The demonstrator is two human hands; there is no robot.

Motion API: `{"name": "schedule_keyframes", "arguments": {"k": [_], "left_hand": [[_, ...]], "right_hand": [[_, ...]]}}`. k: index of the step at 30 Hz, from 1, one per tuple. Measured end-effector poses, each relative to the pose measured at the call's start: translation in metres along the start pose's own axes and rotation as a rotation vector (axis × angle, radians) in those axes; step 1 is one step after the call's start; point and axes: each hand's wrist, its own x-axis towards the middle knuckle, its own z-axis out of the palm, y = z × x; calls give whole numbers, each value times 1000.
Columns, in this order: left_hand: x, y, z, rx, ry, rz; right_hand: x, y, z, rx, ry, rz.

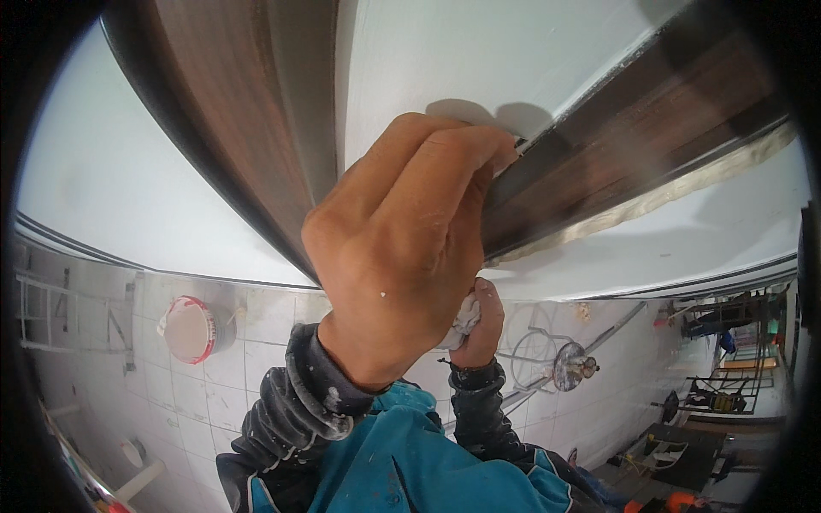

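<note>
My left hand (402,222) is raised in front of me, fingers bent and pressed together, at the seam where a white panel (462,51) meets a dark brown wood-look trim (633,137). A small, thin edge of something shows at its fingertips, too little to name. Lower down and partly behind that wrist, my right hand (486,329) is closed round a crumpled white cloth (464,319). Along the lower side of the trim runs a ragged beige strip (650,201). A second brown trim (231,103) rises to the left of my left hand.
On the tiled floor (192,427) below stand a pinkish bucket (195,330) with a red rim and a metal frame (73,316) at far left. A metal stand (571,368) is to the right of my right hand. Assorted gear (714,398) fills the far right.
</note>
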Motion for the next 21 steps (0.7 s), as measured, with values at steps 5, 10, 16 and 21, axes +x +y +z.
{"name": "schedule_keyframes", "arguments": {"k": [5,10,16,21], "left_hand": [[-4,-5,2,-21,-9,1],[-5,-4,0,-18,-49,-34],[-12,-10,2,-29,-37,-7],[-19,-15,1,-51,-41,-36]], "right_hand": [[-1,1,1,-13,32,-26],[-2,3,1,-14,43,-35],[-7,-1,2,5,57,0],[-9,2,0,-35,69,9]]}}
